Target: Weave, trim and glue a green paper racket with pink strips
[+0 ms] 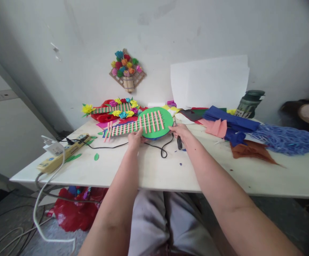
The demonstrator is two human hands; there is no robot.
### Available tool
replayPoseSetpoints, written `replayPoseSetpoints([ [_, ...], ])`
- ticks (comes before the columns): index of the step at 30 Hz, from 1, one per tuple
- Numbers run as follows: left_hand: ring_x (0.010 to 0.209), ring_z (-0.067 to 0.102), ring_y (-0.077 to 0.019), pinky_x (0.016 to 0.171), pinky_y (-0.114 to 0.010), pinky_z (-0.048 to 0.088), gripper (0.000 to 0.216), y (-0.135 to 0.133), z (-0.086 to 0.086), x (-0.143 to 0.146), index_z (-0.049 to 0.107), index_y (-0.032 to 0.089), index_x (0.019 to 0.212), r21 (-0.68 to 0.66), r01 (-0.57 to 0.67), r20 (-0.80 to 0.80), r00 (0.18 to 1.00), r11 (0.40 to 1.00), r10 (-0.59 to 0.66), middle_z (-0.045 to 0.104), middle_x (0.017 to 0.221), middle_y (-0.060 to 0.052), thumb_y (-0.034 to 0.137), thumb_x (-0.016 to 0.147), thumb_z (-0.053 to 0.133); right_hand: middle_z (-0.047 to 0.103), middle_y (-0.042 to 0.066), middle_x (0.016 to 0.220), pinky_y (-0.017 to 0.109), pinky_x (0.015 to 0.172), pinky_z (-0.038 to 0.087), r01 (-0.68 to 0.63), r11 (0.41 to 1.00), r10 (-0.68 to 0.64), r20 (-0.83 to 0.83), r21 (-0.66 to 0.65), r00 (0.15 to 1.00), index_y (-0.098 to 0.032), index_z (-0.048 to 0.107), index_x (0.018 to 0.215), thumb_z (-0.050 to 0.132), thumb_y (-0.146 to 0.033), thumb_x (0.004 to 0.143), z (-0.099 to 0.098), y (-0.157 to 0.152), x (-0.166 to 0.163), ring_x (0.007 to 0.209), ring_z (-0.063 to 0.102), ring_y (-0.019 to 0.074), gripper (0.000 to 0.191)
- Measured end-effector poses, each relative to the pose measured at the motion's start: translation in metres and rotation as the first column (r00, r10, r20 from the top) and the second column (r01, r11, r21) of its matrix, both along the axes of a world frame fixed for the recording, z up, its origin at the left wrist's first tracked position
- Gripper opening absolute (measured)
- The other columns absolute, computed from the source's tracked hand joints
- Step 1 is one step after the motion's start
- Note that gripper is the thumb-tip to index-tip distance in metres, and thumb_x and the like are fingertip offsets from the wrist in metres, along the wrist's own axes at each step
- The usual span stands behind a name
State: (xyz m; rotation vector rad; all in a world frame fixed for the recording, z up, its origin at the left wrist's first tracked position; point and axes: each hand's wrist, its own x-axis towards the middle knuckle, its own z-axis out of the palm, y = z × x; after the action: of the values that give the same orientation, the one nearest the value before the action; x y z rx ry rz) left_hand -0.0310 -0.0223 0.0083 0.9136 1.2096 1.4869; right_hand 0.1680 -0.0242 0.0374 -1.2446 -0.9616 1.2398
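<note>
A paper-craft lute [154, 133] with a round green body, pink strips and pale strings lies tilted between my hands, its neck pointing left. My left hand [135, 137] grips it where the neck meets the body, thumb on top. My right hand [180, 131] pinches the right rim of the body, with the fingers partly hidden underneath. Just below the right hand shows a black tool handle [179, 143]; I cannot tell whether the hand touches it. A black cord [163, 151] loops across the table nearby.
Behind stands a similar lute [111, 108] trimmed with paper flowers. A power strip [63, 154] with a white charger [53, 147] sits left. To the right are blue crepe paper [230, 119], blue yarn [287, 138], brown paper [251, 152] and a dark bottle [249, 103]. A flower basket [128, 73] hangs above.
</note>
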Motion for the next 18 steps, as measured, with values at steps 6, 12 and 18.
replayPoseSetpoints([
  [6,0.049,0.061,-0.0173,0.048,-0.028,0.050,0.039,-0.008,0.004,-0.006,0.040,0.018,0.080,0.055,0.080,0.080,0.993,0.995,-0.084,0.053,0.051,0.004,0.031,0.060,0.071,0.054,-0.003,0.042,0.014,0.030,0.016,-0.079,0.994,0.081,0.028,-0.081,0.996,-0.017,0.040,0.063,0.055,-0.010,0.078,0.001,0.002,0.005,0.029,0.023,0.0007,0.022],
  [12,0.058,0.064,-0.0148,0.061,-0.030,0.052,0.046,-0.013,0.005,-0.008,0.044,0.021,0.099,0.119,0.395,0.055,0.913,0.911,-0.404,0.058,0.069,0.003,0.018,0.061,0.070,0.056,-0.001,0.045,0.015,0.031,0.016,-0.101,0.990,0.104,0.022,-0.102,0.994,-0.016,0.042,0.064,0.051,-0.009,0.081,0.000,0.005,0.010,0.030,0.022,0.0007,0.020],
  [18,0.072,0.066,-0.0179,0.076,-0.032,0.051,0.039,-0.016,0.006,-0.010,0.056,0.012,0.098,0.106,0.520,0.042,0.850,0.848,-0.526,0.063,0.077,-0.004,0.004,0.061,0.066,0.057,0.001,0.046,0.015,0.031,0.016,-0.100,0.987,0.105,0.034,-0.128,0.994,-0.015,0.043,0.062,0.051,-0.010,0.081,-0.002,0.009,0.013,0.031,0.021,0.0008,0.022],
])
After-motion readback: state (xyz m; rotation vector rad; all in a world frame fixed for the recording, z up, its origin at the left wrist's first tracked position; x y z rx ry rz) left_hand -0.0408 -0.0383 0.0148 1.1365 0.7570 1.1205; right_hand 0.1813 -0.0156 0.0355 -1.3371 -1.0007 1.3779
